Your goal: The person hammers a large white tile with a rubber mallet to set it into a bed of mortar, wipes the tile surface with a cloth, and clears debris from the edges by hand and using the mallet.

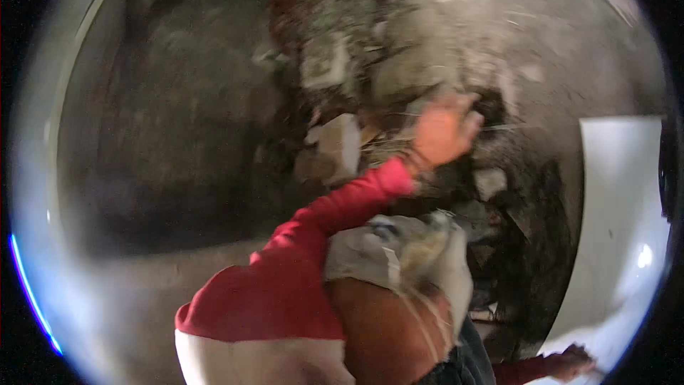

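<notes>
My left hand (445, 128), in a red sleeve, reaches over a patch of rubble and dirt. Motion blurs it, but its fingers look spread, and I see nothing held. Just below the forearm is a whitish, crumpled sack (452, 257) with loose pale strings hanging from it. A smooth brown rounded surface (377, 321) lies against the sack; its kind is unclear. Down at the lower right edge, my right hand (570, 363) has its fingers curled in front of a white panel (616, 207). Whatever it grips is too small and blurred to make out.
Broken pale blocks (342, 144) and a chunk of masonry (324, 62) lie among straw-like scraps left of my left hand. A smaller stone (490, 183) sits to its right. Dark ground (192, 135) spreads at the left.
</notes>
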### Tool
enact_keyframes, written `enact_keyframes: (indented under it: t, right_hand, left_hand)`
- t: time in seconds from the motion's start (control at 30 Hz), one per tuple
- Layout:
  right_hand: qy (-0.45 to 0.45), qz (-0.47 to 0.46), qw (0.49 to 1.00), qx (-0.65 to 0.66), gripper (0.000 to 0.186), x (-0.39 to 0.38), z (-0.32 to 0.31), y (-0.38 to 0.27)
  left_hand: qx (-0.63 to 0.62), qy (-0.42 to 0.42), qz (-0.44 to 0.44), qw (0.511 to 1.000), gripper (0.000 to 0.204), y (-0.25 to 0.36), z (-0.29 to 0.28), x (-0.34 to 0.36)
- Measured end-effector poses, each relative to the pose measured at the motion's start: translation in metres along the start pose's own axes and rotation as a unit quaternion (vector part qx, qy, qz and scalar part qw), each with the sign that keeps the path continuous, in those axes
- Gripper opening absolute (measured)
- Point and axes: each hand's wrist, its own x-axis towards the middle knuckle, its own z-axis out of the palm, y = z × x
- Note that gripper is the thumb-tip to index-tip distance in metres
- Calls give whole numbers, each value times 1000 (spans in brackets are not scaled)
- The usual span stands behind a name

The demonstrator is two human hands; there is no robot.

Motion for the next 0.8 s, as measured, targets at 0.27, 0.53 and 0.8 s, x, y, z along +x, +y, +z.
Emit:
enact_keyframes:
  t: [0.27,0.53,0.8]
  right_hand:
    - [26,4,986,-165,28,-67,152,14]
    - [113,61,988,-90,28,-78,220,9]
    - [125,115,983,-66,30,-93,213,-4]
  left_hand:
    - [24,-200,-120,972,50,9,2,-40]
    - [-66,-157,-41,984,30,4,23,-14]
    - [-122,-140,-106,977,24,7,1,4]
